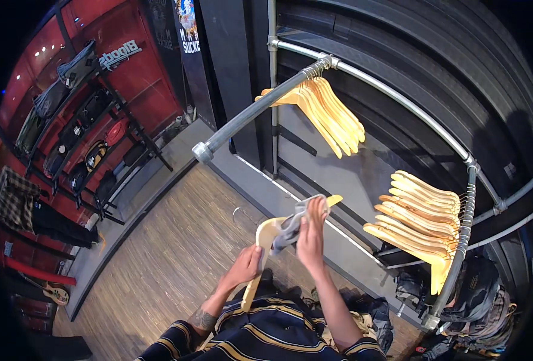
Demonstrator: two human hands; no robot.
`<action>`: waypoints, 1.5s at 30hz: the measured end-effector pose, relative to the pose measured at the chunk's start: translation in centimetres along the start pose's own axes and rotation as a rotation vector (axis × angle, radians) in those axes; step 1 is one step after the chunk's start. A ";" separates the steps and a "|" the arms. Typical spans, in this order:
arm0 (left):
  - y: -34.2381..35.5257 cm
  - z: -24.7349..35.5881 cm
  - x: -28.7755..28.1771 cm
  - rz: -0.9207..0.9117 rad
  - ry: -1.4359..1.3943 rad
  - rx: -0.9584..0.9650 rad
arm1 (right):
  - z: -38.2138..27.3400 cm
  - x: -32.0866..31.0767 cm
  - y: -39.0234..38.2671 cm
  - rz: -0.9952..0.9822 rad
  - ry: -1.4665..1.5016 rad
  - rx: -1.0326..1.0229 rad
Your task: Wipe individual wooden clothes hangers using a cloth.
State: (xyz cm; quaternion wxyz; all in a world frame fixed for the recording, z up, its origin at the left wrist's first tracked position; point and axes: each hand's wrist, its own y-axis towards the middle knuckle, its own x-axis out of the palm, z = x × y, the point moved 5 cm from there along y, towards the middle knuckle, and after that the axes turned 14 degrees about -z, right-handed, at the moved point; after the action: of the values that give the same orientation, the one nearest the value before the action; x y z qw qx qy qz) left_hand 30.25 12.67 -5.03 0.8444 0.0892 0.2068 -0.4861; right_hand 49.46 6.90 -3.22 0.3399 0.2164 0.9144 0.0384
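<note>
My left hand (242, 268) is closed round one arm of a pale wooden hanger (265, 236), held tilted in front of my striped shirt. A thin metal hook juts from the hanger's left side. My right hand (312, 240) grips a crumpled grey cloth (289, 231) and presses it against the hanger's other arm, whose tip sticks out past the fingers. Part of the hanger is hidden behind the cloth and the right hand.
Wooden hangers hang in two bunches, from a near pipe rail (242, 122) and from a right-hand rail (466, 222). Backpacks (477, 289) and piled clothes (369, 319) lie low at the right. A shelf of bags (92, 129) stands far left, beside a plaid shirt (17, 192).
</note>
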 end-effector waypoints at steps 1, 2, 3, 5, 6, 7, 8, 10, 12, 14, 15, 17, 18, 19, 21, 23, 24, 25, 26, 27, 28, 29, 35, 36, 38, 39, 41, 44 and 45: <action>-0.3 0.9 -0.5 0.000 -0.015 0.054 | 1.2 -0.8 0.4 0.045 0.043 0.069; -0.9 0.0 -0.7 -0.037 0.023 0.066 | 2.1 -1.1 0.8 0.067 0.071 0.113; -1.1 -0.6 -0.9 -0.038 0.022 0.068 | 3.1 -1.6 1.1 0.094 0.095 0.163; -1.4 -0.5 -0.8 -0.104 0.071 0.170 | 5.1 -2.8 1.2 0.192 0.201 0.254; -1.3 0.0 -0.9 -0.106 0.070 0.172 | 6.7 -3.1 1.0 0.253 0.338 0.269; -1.3 1.1 -1.1 -0.113 0.090 0.236 | 8.3 -3.3 0.8 0.315 0.475 0.283; -1.4 1.8 -1.4 -0.113 0.111 0.291 | 8.2 -3.7 0.8 0.337 0.570 0.360; -1.3 1.7 -2.4 -0.132 0.082 0.275 | 7.4 -4.8 0.8 0.363 0.585 0.405; -1.4 2.2 -3.4 -0.068 0.111 0.269 | 7.9 -5.6 0.4 0.347 0.608 0.402; -1.5 2.3 -4.7 -0.079 0.036 0.032 | 7.1 -6.7 -0.2 0.328 0.378 0.353; -1.9 1.4 -5.2 -0.086 -0.039 -0.212 | 6.0 -7.1 -0.5 0.326 0.377 0.354; -1.8 -1.0 -5.0 -0.041 -0.017 -0.210 | 3.1 -7.2 -0.6 0.245 0.288 0.258; -1.6 -2.1 -5.1 0.087 0.035 -0.211 | 2.9 -7.1 -1.0 0.288 0.267 0.207; -1.8 -3.1 -5.2 0.215 0.086 -0.211 | 2.6 -6.5 -1.4 0.290 0.267 0.209; -1.5 -5.1 -3.6 0.217 0.290 -0.235 | 1.5 -5.4 -2.5 0.398 0.254 0.122; -2.4 -12.6 -1.4 0.456 -0.082 -0.388 | -3.3 -4.3 -3.7 0.343 0.125 -0.047; -2.0 -12.9 0.0 0.371 -0.673 -0.516 | -4.6 -4.1 -4.7 0.344 0.114 -0.134; -1.4 -11.7 0.3 0.359 -0.676 -0.515 | -4.1 -3.1 -6.2 0.261 0.145 -0.166; -0.6 -10.2 0.9 0.315 -1.017 -0.420 | -5.1 -2.7 -6.6 0.075 0.126 -0.307; -0.3 -9.2 1.5 0.267 -1.356 -0.310 | -6.9 -2.4 -6.9 -0.089 0.190 -0.409; -0.1 -11.4 2.0 0.128 -1.504 -0.221 | -7.6 -1.6 -7.3 -0.190 0.231 -0.450; 0.2 -11.2 2.1 0.127 -1.510 -0.222 | -8.1 -0.9 -7.8 -0.290 0.268 -0.485; 2.4 -9.2 2.1 0.197 -1.354 -0.200 | -3.7 -3.0 -6.6 -0.180 0.339 0.288; 2.3 -9.3 2.0 0.169 -1.335 -0.189 | -5.4 -4.3 -5.6 -0.022 0.531 0.275; 2.7 -6.2 1.6 0.118 -1.349 -0.168 | -7.6 -5.0 -4.1 0.151 0.716 0.264; 3.1 -4.4 1.5 0.070 -1.360 -0.140 | -8.5 -4.4 -3.0 0.101 0.856 0.034; 3.1 -2.9 1.7 0.038 -1.403 -0.059 | -8.1 -2.7 -2.2 -0.154 0.638 -0.206; 2.0 -2.3 2.9 0.016 -1.392 -0.248 | -9.4 -0.3 -1.0 -0.247 -0.252 -0.310; 2.3 -2.3 3.5 0.103 -1.492 -0.138 | -8.5 1.0 -1.2 -0.286 -0.278 -0.339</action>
State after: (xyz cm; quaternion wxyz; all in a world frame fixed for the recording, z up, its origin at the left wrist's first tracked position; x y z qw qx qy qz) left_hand 33.20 11.87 -8.72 0.7859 -0.3076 -0.3946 -0.3633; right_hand 42.93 6.85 2.47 0.4958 0.0281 0.8607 0.1123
